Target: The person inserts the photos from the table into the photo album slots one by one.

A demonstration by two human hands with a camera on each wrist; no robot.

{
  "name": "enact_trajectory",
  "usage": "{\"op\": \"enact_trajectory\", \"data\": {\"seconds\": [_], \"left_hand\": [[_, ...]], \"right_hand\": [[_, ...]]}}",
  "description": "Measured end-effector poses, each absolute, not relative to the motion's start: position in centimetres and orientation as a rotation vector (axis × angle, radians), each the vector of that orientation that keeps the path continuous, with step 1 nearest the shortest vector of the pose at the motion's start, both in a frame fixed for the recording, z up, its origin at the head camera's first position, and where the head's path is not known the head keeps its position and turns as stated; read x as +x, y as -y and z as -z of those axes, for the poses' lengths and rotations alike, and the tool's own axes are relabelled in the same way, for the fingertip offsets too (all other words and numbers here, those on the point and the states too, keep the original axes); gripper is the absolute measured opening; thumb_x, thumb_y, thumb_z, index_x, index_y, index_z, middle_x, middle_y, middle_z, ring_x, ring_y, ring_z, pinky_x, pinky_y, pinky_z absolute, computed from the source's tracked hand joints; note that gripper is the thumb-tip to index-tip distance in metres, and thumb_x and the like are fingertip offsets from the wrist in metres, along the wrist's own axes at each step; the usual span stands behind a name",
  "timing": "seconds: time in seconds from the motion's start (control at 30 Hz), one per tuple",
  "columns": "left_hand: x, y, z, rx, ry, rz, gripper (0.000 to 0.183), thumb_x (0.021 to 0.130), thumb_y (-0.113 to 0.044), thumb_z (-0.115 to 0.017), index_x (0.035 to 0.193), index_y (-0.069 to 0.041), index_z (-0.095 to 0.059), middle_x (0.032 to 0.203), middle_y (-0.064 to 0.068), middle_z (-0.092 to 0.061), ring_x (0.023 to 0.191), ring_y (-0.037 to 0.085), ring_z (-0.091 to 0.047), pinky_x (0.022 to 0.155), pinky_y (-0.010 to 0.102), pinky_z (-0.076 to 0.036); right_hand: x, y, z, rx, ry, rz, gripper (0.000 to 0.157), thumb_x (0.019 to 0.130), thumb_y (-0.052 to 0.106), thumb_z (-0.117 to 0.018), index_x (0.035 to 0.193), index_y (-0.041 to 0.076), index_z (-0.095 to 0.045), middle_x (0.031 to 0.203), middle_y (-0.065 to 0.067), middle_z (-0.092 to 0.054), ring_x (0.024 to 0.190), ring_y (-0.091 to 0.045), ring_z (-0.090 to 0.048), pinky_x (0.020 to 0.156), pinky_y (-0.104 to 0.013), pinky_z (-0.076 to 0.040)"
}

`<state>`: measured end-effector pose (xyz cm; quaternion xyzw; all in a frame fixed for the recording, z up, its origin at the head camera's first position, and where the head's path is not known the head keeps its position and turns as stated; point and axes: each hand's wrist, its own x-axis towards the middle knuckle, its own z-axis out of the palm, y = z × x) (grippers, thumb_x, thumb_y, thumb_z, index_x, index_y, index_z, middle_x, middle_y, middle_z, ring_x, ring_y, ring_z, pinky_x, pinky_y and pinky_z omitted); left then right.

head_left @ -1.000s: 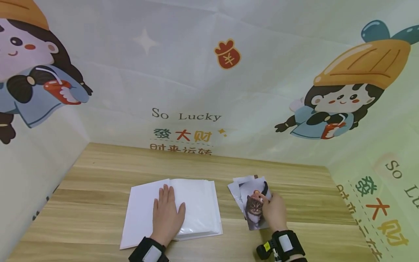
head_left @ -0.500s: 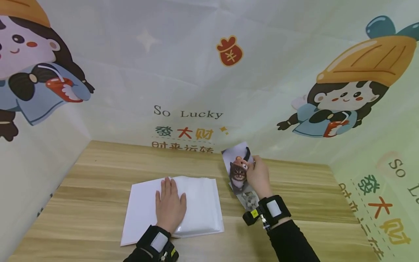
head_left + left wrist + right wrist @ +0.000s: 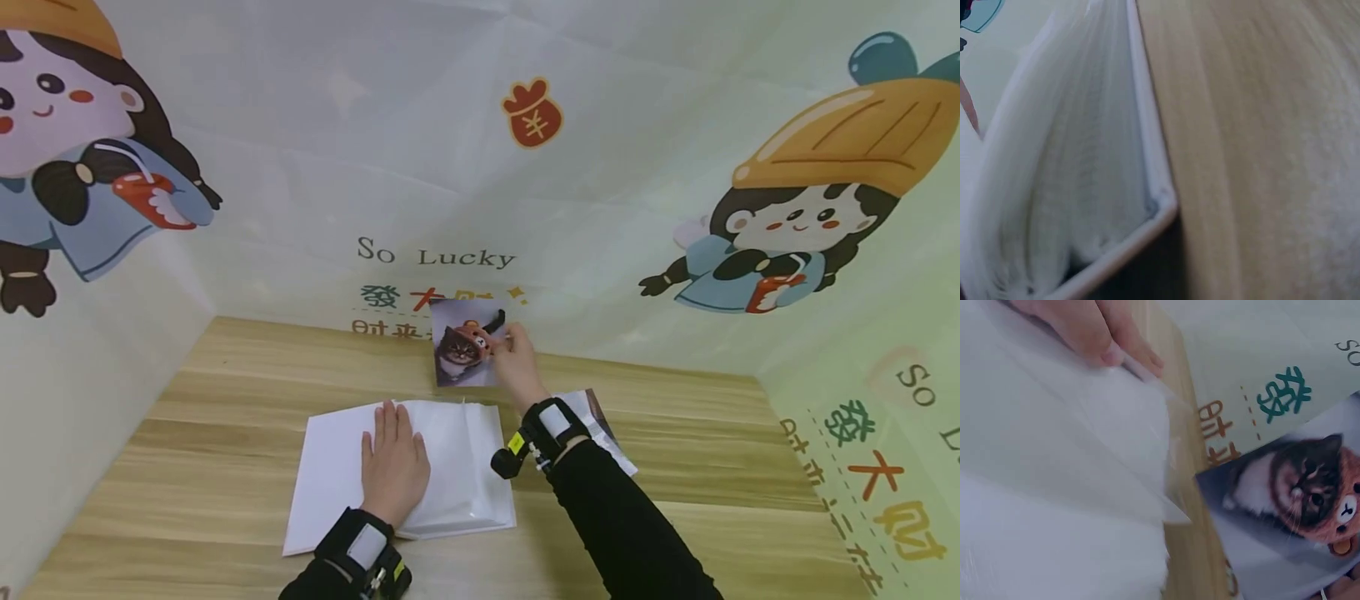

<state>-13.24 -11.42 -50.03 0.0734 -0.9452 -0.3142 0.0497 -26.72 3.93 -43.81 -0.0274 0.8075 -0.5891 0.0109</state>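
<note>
An opened photo album (image 3: 330,479) with white cover and clear sleeve pages lies on the table. My left hand (image 3: 396,467) rests flat across its middle, fingers straight and pointing away from me. Above the album's far edge, my right hand (image 3: 517,367) pinches a cat photo (image 3: 457,362) by its right side; the cat wears a brown bear hat. In the right wrist view the photo (image 3: 1285,500) hangs beside the loose edges of the sleeves (image 3: 1085,487), with left-hand fingers (image 3: 1094,337) on the page. The left wrist view shows the album's thick page stack (image 3: 1079,144) from its edge.
More photos (image 3: 600,429) lie on the table to the right, partly behind my right wrist. A pale printed cloth (image 3: 420,183) with cartoon figures stands as a wall behind the wooden table (image 3: 247,383) and along both sides.
My right hand has picked the cat photo off the pile and carried it left and away from me, to above the album's far edge. The left hand stays on the album.
</note>
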Motion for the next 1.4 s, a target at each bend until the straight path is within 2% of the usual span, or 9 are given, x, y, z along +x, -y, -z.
{"op": "enact_trajectory", "data": {"seconds": [0.1, 0.33, 0.77, 0.83, 0.93, 1.0, 1.1, 1.23, 1.4], "left_hand": [[-13.3, 11.4, 49.5, 0.239, 2.903, 1.004, 0.055, 0.108, -0.011, -0.038, 0.153, 0.021, -0.035, 0.165, 0.038, -0.025, 0.156, 0.05, -0.021, 0.123, 0.069, -0.016], [-13.4, 11.5, 48.9, 0.248, 2.936, 0.983, 0.054, 0.108, -0.01, -0.038, 0.152, 0.021, -0.035, 0.165, 0.038, -0.026, 0.156, 0.049, -0.022, 0.123, 0.07, -0.018], [-12.9, 11.9, 49.0, 0.26, 2.958, 0.99, 0.054, 0.109, -0.011, -0.036, 0.153, 0.02, -0.035, 0.166, 0.036, -0.025, 0.157, 0.048, -0.021, 0.123, 0.069, -0.018], [-13.2, 11.9, 48.8, 0.252, 2.964, 0.996, 0.054, 0.109, -0.011, -0.035, 0.154, 0.019, -0.034, 0.166, 0.036, -0.024, 0.157, 0.047, -0.02, 0.124, 0.068, -0.018], [-13.6, 11.9, 48.8, 0.237, 2.966, 0.99, 0.054, 0.11, -0.011, -0.035, 0.154, 0.019, -0.034, 0.167, 0.036, -0.024, 0.158, 0.047, -0.02, 0.124, 0.068, -0.017], [-13.7, 11.9, 48.9, 0.236, 2.967, 0.99, 0.055, 0.11, -0.012, -0.035, 0.155, 0.019, -0.033, 0.167, 0.035, -0.023, 0.158, 0.046, -0.019, 0.124, 0.068, -0.016], [-13.9, 12.0, 49.0, 0.232, 2.977, 0.995, 0.056, 0.11, -0.013, -0.033, 0.156, 0.019, -0.031, 0.168, 0.035, -0.021, 0.159, 0.046, -0.016, 0.125, 0.067, -0.014], [-14.1, 11.9, 48.9, 0.236, 2.995, 1.022, 0.057, 0.11, -0.015, -0.033, 0.157, 0.018, -0.028, 0.169, 0.033, -0.017, 0.16, 0.044, -0.012, 0.126, 0.066, -0.011], [-14.1, 12.2, 48.9, 0.278, 2.989, 1.13, 0.061, 0.109, -0.019, -0.035, 0.157, 0.019, -0.026, 0.169, 0.035, -0.015, 0.16, 0.045, -0.01, 0.126, 0.067, -0.009]], "right_hand": [[-26.9, -2.7, 44.5, -0.002, -2.34, 2.007, 0.005, 0.102, -0.003, -0.043, 0.104, 0.0, -0.047, 0.075, 0.001, -0.038, 0.065, -0.012, -0.036, 0.061, -0.024, -0.029], [-26.7, -0.9, 46.0, 0.15, -1.76, 2.343, 0.034, 0.102, -0.007, -0.039, 0.136, -0.002, -0.043, 0.099, -0.002, -0.052, 0.076, -0.01, -0.052, 0.066, -0.019, -0.045], [-26.4, 0.3, 47.6, 0.157, -1.767, 2.197, 0.043, 0.108, -0.005, -0.036, 0.15, 0.002, -0.036, 0.104, -0.011, -0.06, 0.079, -0.012, -0.061, 0.063, -0.018, -0.051], [-26.6, 0.0, 47.5, 0.136, -1.87, 2.108, 0.046, 0.107, -0.005, -0.037, 0.153, 0.002, -0.038, 0.115, -0.017, -0.062, 0.084, -0.017, -0.064, 0.064, -0.02, -0.052], [-27.0, -0.7, 47.3, 0.089, -2.05, 1.953, 0.053, 0.106, -0.004, -0.039, 0.158, 0.003, -0.037, 0.139, -0.026, -0.056, 0.102, -0.032, -0.069, 0.076, -0.031, -0.061], [-27.1, -0.9, 47.2, 0.05, -2.162, 1.87, 0.054, 0.106, -0.003, -0.039, 0.16, 0.003, -0.037, 0.152, -0.028, -0.05, 0.119, -0.037, -0.064, 0.088, -0.037, -0.06], [-27.2, -1.1, 47.1, 0.015, -2.26, 1.814, 0.054, 0.105, -0.003, -0.038, 0.159, 0.002, -0.039, 0.144, -0.029, -0.056, 0.107, -0.034, -0.067, 0.08, -0.036, -0.06], [-27.3, -1.1, 47.2, -0.052, -2.393, 1.756, 0.05, 0.1, -0.008, -0.042, 0.149, -0.003, -0.048, 0.125, -0.03, -0.064, 0.083, -0.025, -0.06, 0.061, -0.024, -0.047], [-27.0, -1.1, 47.4, -0.146, -2.561, 1.577, 0.044, 0.099, -0.01, -0.042, 0.142, -0.006, -0.051, 0.131, -0.031, -0.061, 0.098, -0.032, -0.056, 0.076, -0.035, -0.046]]}}
